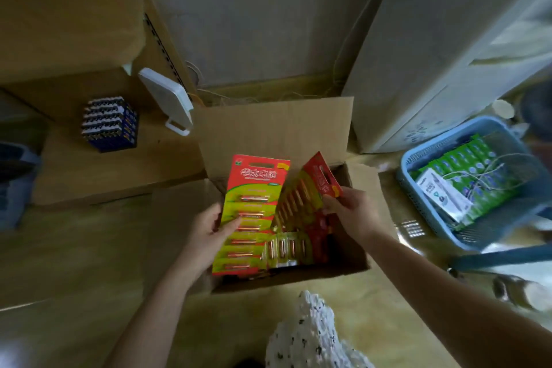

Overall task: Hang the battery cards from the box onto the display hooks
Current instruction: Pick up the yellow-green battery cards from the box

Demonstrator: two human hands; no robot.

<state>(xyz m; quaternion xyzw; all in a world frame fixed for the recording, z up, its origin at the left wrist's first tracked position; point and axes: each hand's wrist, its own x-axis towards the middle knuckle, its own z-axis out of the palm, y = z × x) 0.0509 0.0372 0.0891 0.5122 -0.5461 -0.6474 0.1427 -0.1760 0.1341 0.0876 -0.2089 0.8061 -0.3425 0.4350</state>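
An open cardboard box [268, 131] sits on the floor in front of me, its far flap standing up. My left hand [209, 233] grips the left edge of a red-and-green battery card [254, 206], held flat and face up over the box. A second battery card [304, 191], tilted and seen partly edge-on, is pinched near its red top by my right hand [349, 209]. More battery cards [286, 248] lie inside the box beneath both. No display hooks are in sight.
A blue plastic basket [418, 188] with green packets stands to the right. A dark blue pack of batteries [110, 122] and a white device [167, 98] sit on a wooden ledge at left. Large cartons rise behind on both sides. Patterned fabric [307, 334] fills the lower middle.
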